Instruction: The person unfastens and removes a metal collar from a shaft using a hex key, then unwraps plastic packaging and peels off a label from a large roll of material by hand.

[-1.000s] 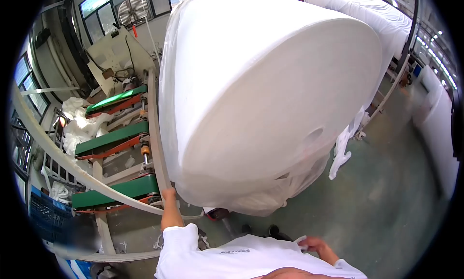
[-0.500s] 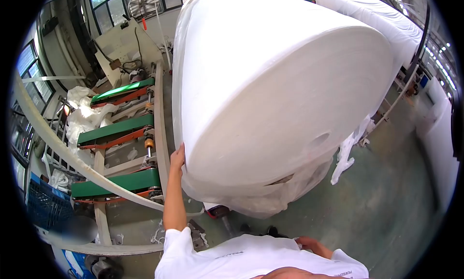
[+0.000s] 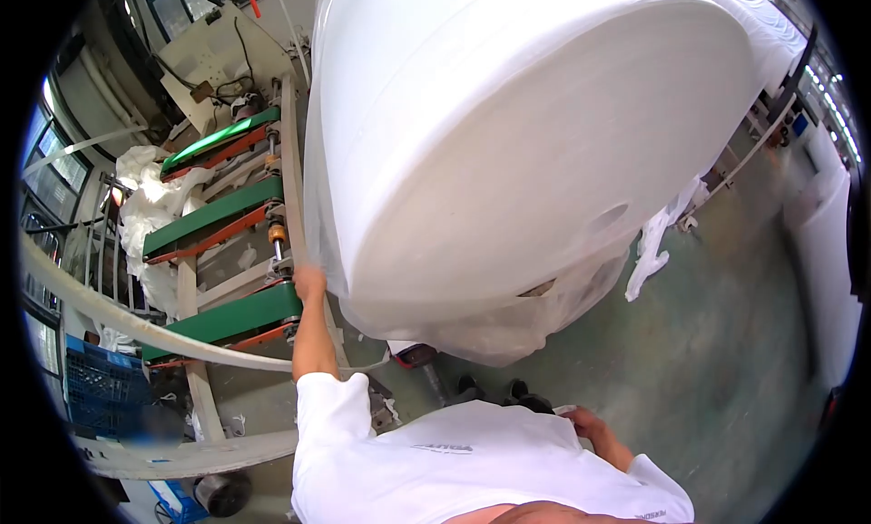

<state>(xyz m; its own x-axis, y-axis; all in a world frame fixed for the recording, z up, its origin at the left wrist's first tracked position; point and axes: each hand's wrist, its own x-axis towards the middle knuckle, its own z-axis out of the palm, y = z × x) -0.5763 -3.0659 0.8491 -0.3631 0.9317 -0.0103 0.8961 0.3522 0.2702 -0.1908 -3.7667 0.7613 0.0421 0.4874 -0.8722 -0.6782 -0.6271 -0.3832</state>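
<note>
A huge roll of white material (image 3: 553, 152) fills the middle of the view, its flat round end facing me. Clear plastic film (image 3: 319, 188) hangs along the roll's left side and sags in folds under its lower edge. At the roll's lower left, my left hand (image 3: 310, 281) is closed on the edge of this film, slightly blurred, arm stretched forward. My right hand (image 3: 588, 424) is near my waist on the right, fingers curled round a small pale thing that I cannot make out.
A conveyor frame with green belts (image 3: 222, 217) stands left of the roll. A curved pale rail (image 3: 172, 338) crosses in front of it. Blue crates (image 3: 104, 383) sit at the far left. White scrap film (image 3: 649, 261) trails onto the green floor (image 3: 689, 370); more white rolls (image 3: 821, 261) stand right.
My left hand has moved left, away from the roll, and the film there now stands out from the roll's side. The view has shifted, so the roll sits higher. My right hand stays by my waist.
</note>
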